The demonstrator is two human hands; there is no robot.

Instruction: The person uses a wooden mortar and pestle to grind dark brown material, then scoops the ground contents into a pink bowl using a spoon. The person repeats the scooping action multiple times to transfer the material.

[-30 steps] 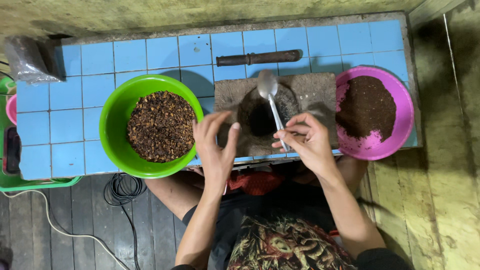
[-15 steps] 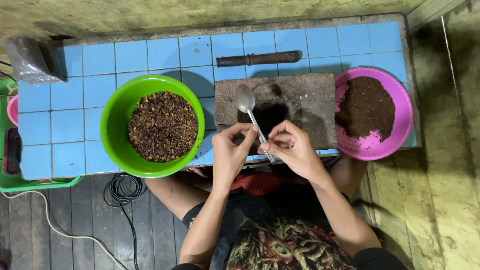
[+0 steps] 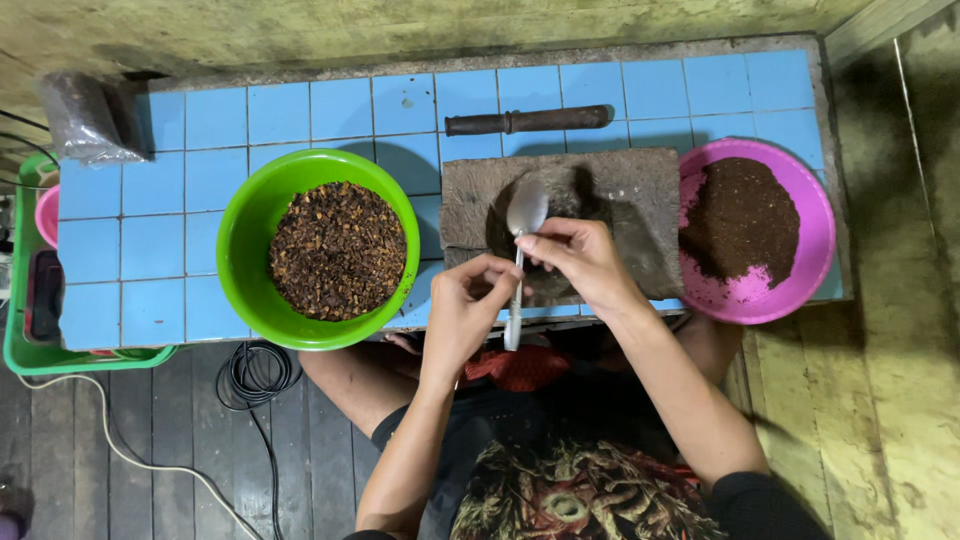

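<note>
A metal spoon (image 3: 525, 212) points away from me over a grey stone slab (image 3: 630, 190) on the blue-tiled table (image 3: 180, 210). My right hand (image 3: 580, 262) pinches the spoon's handle just below the bowl. My left hand (image 3: 463, 310) closes its fingertips on the handle lower down, near the table's front edge. A green bowl (image 3: 250, 240) of coarse brown pieces (image 3: 338, 250) stands left of the slab. To the slab's right a pink bowl (image 3: 795, 270) holds fine dark powder (image 3: 742, 220).
A dark cylindrical roller (image 3: 527, 121) lies behind the slab. A clear plastic bag (image 3: 82, 118) sits at the table's back left corner. A green tray (image 3: 25, 330) with a pink dish stands off the left end. A cable (image 3: 250, 375) coils on the wooden floor.
The spoon has swung from my right side to the middle, and both hands have come together on its handle. My left hand, open earlier, now grips it.
</note>
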